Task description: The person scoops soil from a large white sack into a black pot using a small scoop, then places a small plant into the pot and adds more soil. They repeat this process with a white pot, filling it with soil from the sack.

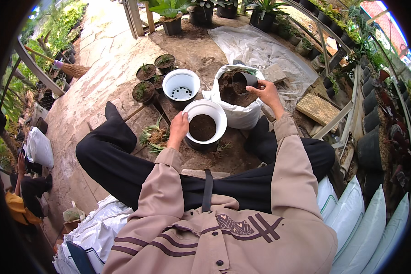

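Note:
My left hand [179, 127] grips the left rim of a white-rimmed plastic pot [221, 118] with dark soil [202, 127] inside. With my right hand [265, 94] I hold a small black plastic pot [250, 79], tilted on its side with some soil in it, over the open mouth of a white sack of potting soil [241, 114]. Behind the soil-filled pot stands another white pot [181, 77], with drainage holes showing in its base. Several small black pots with seedlings [144, 91] cluster at its left. Loose uprooted plants [154, 135] lie on the ground beside my left hand.
Clear plastic sheeting [274, 51] and a stone block [274, 73] lie beyond the sack. A patterned slab [316, 109] and metal framing are at right. Filled white sacks [351, 205] flank me. A broom [73, 69] lies at upper left; another person [27, 191] sits at far left.

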Motion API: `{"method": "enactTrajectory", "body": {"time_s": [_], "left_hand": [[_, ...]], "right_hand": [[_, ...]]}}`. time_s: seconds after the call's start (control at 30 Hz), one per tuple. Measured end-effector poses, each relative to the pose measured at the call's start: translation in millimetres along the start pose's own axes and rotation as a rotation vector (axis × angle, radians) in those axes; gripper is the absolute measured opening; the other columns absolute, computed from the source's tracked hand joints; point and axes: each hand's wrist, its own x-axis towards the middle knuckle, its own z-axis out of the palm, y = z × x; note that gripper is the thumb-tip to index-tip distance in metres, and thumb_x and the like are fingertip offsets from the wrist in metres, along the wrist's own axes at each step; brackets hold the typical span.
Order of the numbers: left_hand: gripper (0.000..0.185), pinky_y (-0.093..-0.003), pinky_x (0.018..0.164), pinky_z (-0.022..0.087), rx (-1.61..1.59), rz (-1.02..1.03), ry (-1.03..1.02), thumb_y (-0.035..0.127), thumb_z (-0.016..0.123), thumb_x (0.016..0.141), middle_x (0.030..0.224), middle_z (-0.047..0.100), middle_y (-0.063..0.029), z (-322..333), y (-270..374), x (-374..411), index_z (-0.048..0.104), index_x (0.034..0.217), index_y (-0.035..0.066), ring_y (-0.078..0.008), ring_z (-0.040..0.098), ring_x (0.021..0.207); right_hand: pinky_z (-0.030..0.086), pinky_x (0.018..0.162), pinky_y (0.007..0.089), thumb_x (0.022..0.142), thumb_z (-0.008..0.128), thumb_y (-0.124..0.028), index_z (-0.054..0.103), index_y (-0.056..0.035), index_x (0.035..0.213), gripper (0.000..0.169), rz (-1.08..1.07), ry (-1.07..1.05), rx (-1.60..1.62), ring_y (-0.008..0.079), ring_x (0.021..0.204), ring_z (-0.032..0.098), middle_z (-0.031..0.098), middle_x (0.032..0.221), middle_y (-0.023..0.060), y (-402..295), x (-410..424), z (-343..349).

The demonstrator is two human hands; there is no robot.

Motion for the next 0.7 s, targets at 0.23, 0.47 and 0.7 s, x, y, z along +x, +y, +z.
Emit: {"method": "enactTrajectory", "body": {"time_s": [0.23, 0.47, 0.7], "left_hand": [[0.038, -0.0528, 0.087, 0.048, -0.016, 0.009, 0.006, 0.031, 0.048, 0.102, 0.105, 0.067, -0.0296, -3, 4, -3, 0.064, 0.112, -0.002, -0.0478, 0.062, 0.106], [0.036, -0.0544, 0.085, 0.047, -0.019, 0.012, -0.008, 0.031, 0.048, 0.102, 0.102, 0.067, -0.0302, -2, -5, -1, 0.063, 0.106, -0.002, -0.0491, 0.061, 0.104], [0.039, -0.0522, 0.085, 0.048, 0.01, 0.041, 0.011, 0.031, 0.049, 0.102, 0.102, 0.067, -0.0305, -2, -4, -1, 0.065, 0.109, -0.004, -0.048, 0.063, 0.104]], "right_hand": [[0.055, 0.083, 0.0328, 0.073, 0.086, -0.054, 0.069, 0.0103, 0.114, 0.078, 0.088, -0.267, 0.226, 0.0213, 0.093, 0.07, 0.073, 0.103, 0.0182, -67, -2, -47], [0.05, 0.101, 0.0418, 0.069, 0.089, -0.052, 0.06, 0.0113, 0.126, 0.089, -0.038, -0.223, 0.146, 0.0351, 0.118, 0.063, 0.063, 0.126, 0.0253, -78, -70, 6], [0.058, 0.088, 0.0392, 0.072, 0.087, -0.029, 0.054, 0.0038, 0.128, 0.073, -0.562, -0.106, -0.018, 0.029, 0.116, 0.061, 0.055, 0.126, 0.0155, -104, -84, 24]]}}
